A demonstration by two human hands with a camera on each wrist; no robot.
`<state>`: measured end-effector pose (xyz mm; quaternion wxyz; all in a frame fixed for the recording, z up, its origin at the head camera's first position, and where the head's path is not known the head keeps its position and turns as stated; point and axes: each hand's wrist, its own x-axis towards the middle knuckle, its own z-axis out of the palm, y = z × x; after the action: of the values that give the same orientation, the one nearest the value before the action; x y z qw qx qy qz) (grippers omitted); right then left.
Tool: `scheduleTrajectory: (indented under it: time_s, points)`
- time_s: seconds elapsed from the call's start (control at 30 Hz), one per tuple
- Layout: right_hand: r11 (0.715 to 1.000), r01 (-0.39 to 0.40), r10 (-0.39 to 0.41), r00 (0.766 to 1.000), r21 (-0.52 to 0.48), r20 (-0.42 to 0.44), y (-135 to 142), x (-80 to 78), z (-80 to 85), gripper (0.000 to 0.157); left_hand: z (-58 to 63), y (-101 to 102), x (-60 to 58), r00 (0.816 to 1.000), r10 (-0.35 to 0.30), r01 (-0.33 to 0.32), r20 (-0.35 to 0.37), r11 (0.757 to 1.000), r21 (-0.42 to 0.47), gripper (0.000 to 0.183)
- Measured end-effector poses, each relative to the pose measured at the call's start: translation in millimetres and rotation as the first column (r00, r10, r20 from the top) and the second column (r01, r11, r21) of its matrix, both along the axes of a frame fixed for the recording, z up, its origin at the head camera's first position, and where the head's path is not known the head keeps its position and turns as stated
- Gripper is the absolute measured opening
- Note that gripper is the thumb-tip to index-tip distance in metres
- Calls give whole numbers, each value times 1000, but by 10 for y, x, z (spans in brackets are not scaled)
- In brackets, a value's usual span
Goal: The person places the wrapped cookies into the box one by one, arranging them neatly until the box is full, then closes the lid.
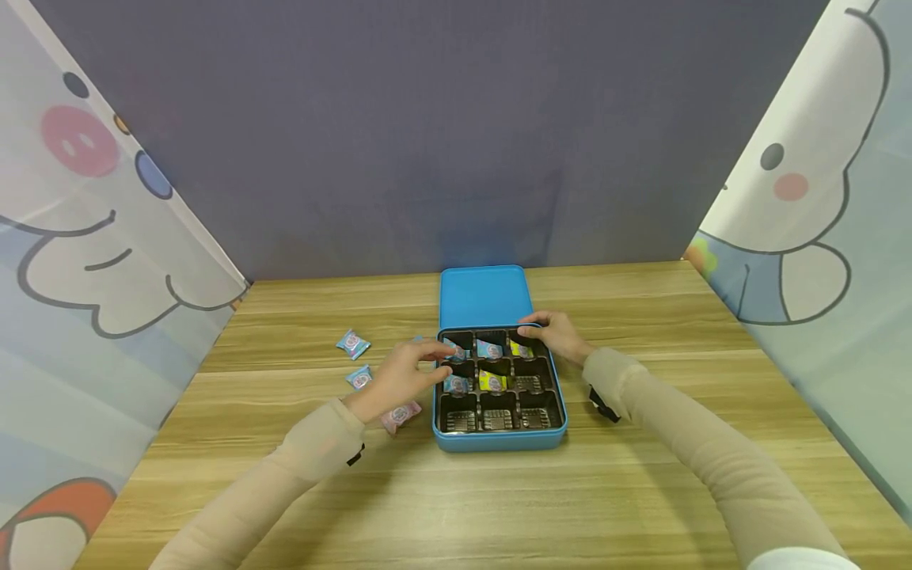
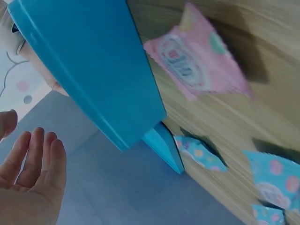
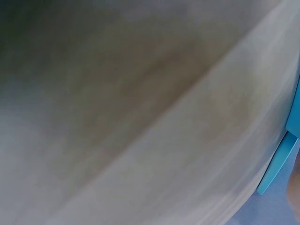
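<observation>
Left hand (image 1: 400, 375) spread over the left edge of the blue nine-compartment box (image 1: 500, 442), right hand (image 1: 564, 339) pinching its far right corner! Five wrapped candies (image 1: 493, 381) inside, loose candies (image 1: 352, 344) left on the surface (image 1: 499, 514).

From the head we look forward and down over the whole blue box (image 1: 499, 440); both wrist views (closer, tilted) share parts of it.

There're 2 hands (image 1: 400, 376), 1 box (image 1: 499, 442), 9 pkts (image 1: 352, 344).

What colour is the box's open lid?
Plain blue; the lid shows best in the head view.
</observation>
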<state>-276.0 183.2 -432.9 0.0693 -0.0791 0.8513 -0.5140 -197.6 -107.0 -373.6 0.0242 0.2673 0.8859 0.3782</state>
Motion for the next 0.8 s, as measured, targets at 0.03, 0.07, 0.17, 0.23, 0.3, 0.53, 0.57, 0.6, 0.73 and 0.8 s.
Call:
scheduleTrajectory:
  time_s: [0.03, 0.07, 0.17, 0.23, 0.3, 0.53, 0.57, 0.6, 0.73, 0.8]
  points:
    - [1000, 1, -1, 1000, 0, 1, 0, -2, -2, 32, 1, -27, 1, 1000, 8, -9, 14, 1000, 8, 32]
    - [1000, 2, -2, 1000, 1, 2, 2, -4, -4, 31, 3, -55, 4, 1000, 16, -16, 20, 1000, 12, 32]
    - [1000, 3, -3, 1000, 2, 5, 3, -10, -8, 31, 7, -139, 0, 1000, 22, -22, -10, 1000, 20, 32]
    - [1000, 3, -3, 1000, 1, 8, 3, -13, -6, 31, 10, -194, -13, 998, 15, -13, -60, 999, 34, 31]
    - [1000, -1, 1, 1000, 2, 7, 2, -13, -2, 32, 22, -242, -29, 992, 15, -10, -121, 999, 41, 28]
    - [1000, 3, -3, 1000, 4, 15, 2, -22, 4, 33, 95, -397, -60, 987, 63, -58, -145, 998, 34, 26]
    - [1000, 3, -3, 1000, 4, 16, -1, -25, 5, 33, 101, -422, -66, 988, 67, -62, -136, 997, 40, 25]
    - [1000, 2, -2, 1000, 4, 19, -3, -27, 6, 33, 103, -446, -76, 988, 69, -63, -137, 997, 47, 26]
    - [1000, 3, -3, 1000, 9, 24, -3, -23, 10, 33, 112, -543, -133, 985, 92, -84, -145, 994, 64, 26]
    - [1000, 0, 0, 1000, 14, 22, 4, -19, 8, 32, 116, -593, -177, 983, 108, -99, -147, 993, 64, 26]
